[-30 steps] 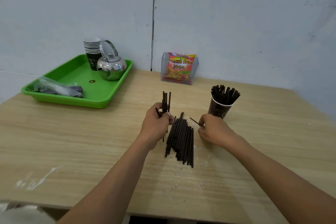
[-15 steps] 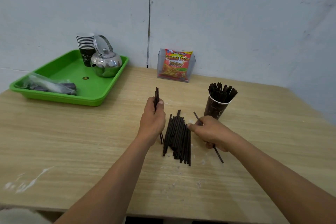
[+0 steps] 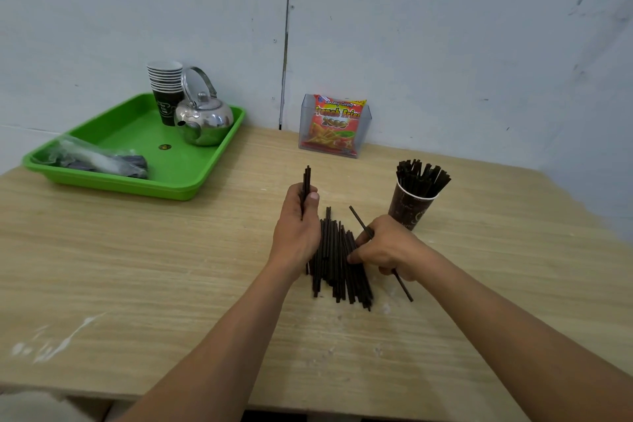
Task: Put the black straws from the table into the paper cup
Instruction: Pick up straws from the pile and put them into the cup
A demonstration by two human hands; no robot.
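A pile of black straws (image 3: 337, 264) lies on the wooden table (image 3: 137, 267) between my hands. My left hand (image 3: 298, 226) is closed around a small bundle of black straws (image 3: 306, 180) that sticks up past my thumb. My right hand (image 3: 390, 250) rests on the right side of the pile and grips a single black straw (image 3: 358, 217) held slantwise, its lower end poking out below my palm. The dark paper cup (image 3: 409, 211) stands upright just behind my right hand, packed with several straws (image 3: 423, 176).
A green tray (image 3: 137, 137) at the back left carries a steel kettle (image 3: 203, 118), a stack of paper cups (image 3: 166, 89) and a plastic bag (image 3: 96, 159). A clear holder with a snack packet (image 3: 334, 125) stands against the wall.
My right hand has picked one straw out of the pile and now holds it slantwise. My left hand has drawn its bundle together, upright beside the pile.
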